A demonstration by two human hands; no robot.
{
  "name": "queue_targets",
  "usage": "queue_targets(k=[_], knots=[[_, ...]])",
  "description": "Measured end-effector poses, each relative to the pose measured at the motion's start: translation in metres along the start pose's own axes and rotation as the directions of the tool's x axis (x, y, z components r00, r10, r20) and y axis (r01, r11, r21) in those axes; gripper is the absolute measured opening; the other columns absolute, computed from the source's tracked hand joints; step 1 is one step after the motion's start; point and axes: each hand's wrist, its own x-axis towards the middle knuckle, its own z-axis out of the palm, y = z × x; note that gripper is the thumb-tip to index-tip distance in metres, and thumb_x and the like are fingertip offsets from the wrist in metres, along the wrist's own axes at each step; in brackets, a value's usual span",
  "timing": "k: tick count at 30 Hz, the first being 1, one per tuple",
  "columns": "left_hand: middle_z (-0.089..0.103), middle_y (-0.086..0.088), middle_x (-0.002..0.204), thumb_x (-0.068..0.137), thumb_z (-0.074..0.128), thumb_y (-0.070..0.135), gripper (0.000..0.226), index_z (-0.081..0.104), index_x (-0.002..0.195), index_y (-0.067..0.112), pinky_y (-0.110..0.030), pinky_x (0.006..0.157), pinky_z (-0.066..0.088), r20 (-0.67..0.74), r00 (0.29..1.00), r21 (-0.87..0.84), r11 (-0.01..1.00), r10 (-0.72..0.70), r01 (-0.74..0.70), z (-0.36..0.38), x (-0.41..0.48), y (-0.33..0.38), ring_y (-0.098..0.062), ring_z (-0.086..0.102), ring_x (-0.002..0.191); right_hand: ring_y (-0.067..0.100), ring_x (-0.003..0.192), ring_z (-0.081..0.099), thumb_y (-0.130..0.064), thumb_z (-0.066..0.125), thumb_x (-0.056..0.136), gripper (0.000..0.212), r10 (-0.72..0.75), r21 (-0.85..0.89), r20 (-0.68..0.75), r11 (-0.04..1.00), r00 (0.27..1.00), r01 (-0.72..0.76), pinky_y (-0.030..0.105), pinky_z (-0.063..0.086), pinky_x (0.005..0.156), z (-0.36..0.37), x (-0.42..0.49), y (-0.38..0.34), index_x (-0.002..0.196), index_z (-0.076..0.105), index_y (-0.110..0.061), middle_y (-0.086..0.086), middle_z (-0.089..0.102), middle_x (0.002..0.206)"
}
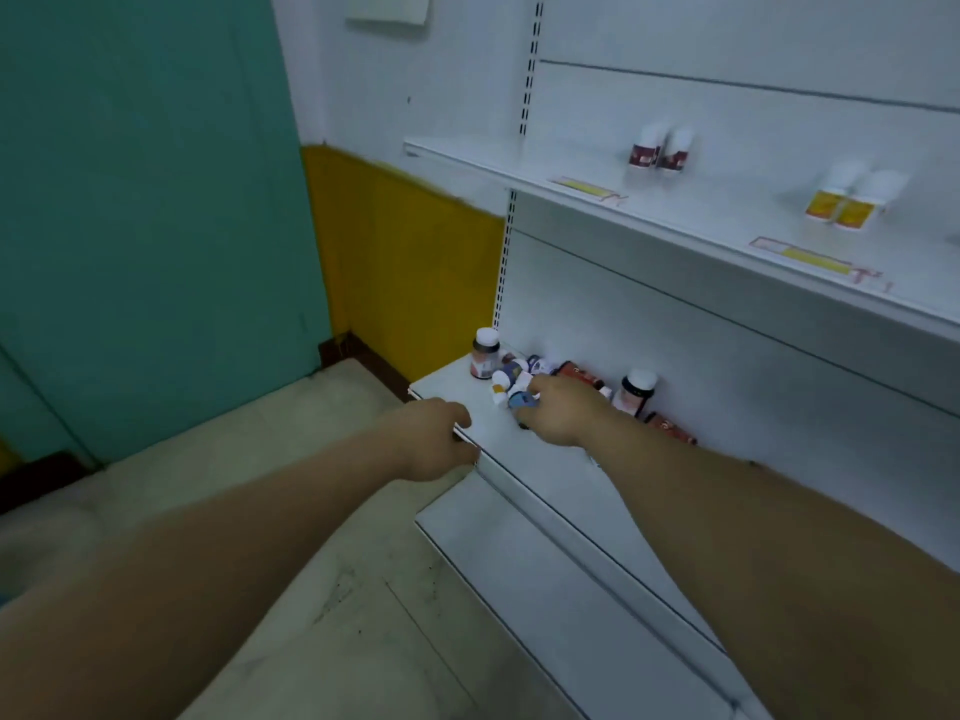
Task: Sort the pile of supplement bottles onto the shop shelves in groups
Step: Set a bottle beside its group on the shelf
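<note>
right hand (558, 410) curls round a small blue-labelled bottle (519, 401) in the pile (519, 374) on the lower shelf (488, 426); left hand (439, 444) grips that shelf's front edge; best lifted straight up, clear of its neighbours, to start a fresh group beside the red pair (657, 150) above

Smooth white painted-metal shelf (457, 387) carries glossy plastic bottles (511, 379); the pale floor (291, 511) looks matt and scuffed.

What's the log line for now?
left hand: grips lower shelf edge | right hand: grips blue-label bottle in pile | upper shelf: maroon pair, yellow pair
</note>
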Motion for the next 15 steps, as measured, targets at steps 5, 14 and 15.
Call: queue_targets(k=[5,14,15], knots=[[0.043,-0.008,0.141,0.094,0.049,0.045,0.057,0.037,0.143,0.018,-0.032,0.097,0.039,0.085,0.994,0.123,0.989,0.067,-0.077,0.002,0.055,-0.019,-0.024,0.045,0.124,0.033,0.115,0.053,-0.052,0.051,0.091,0.058,0.174,-0.024,0.008,0.985,0.985,-0.173,0.037,0.046,0.092,0.021,0.017,0.025,0.134,0.047,-0.013,0.013,0.054,0.13],[0.041,-0.006,0.139,0.093,0.049,0.049,0.059,0.033,0.144,0.022,-0.037,0.1,0.041,0.183,0.98,0.208,0.971,0.081,-0.119,0.035,0.186,-0.029,-0.025,0.044,0.123,0.032,0.114,0.052,-0.052,0.052,0.09,0.058,0.231,-0.009,0.005,0.973,0.973,-0.231,0.038,0.046,0.091,0.047,0.106,0.079,0.133,0.044,-0.014,0.013,0.053,0.129],[0.04,-0.006,0.14,0.093,0.049,0.049,0.06,0.033,0.144,0.022,-0.038,0.1,0.04,0.187,0.979,0.205,0.972,0.078,-0.116,0.038,0.203,-0.03,-0.026,0.044,0.123,0.032,0.114,0.052,-0.053,0.051,0.09,0.057,0.237,0.006,0.01,0.971,0.971,-0.237,0.038,0.046,0.089,0.052,0.121,0.086,0.132,0.045,-0.014,0.013,0.053,0.129]])
